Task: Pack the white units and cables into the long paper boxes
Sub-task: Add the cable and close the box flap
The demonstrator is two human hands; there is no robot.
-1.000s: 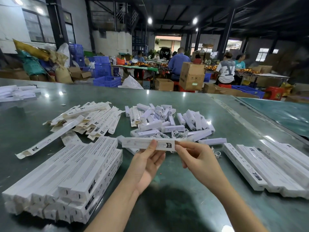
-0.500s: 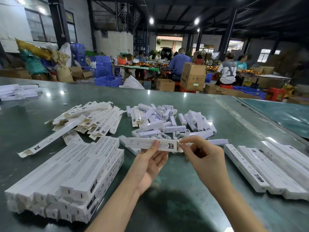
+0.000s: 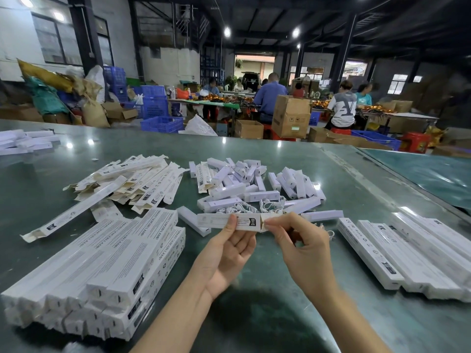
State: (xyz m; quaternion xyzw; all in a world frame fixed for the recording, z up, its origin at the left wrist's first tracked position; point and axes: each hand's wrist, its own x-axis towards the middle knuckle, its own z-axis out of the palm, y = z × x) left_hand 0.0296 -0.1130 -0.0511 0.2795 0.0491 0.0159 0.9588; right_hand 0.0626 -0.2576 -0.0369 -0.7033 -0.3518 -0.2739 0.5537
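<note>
Now both hands grip one long paper box (image 3: pixel 229 221) — left hand (image 3: pixel 226 253) mid-box, right hand (image 3: pixel 303 248) pinching its flap.

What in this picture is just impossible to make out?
Head view only:
- Inside the held box: hidden by its own walls; the right hand covers its end flap.
- The small print on its label: too small.
- The stack of packed boxes: cut off by the left edge.
- The cables: tangled, uncountable.

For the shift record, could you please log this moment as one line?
left hand: holds long paper box | right hand: pinches its end flap | white units: loose on table
</note>
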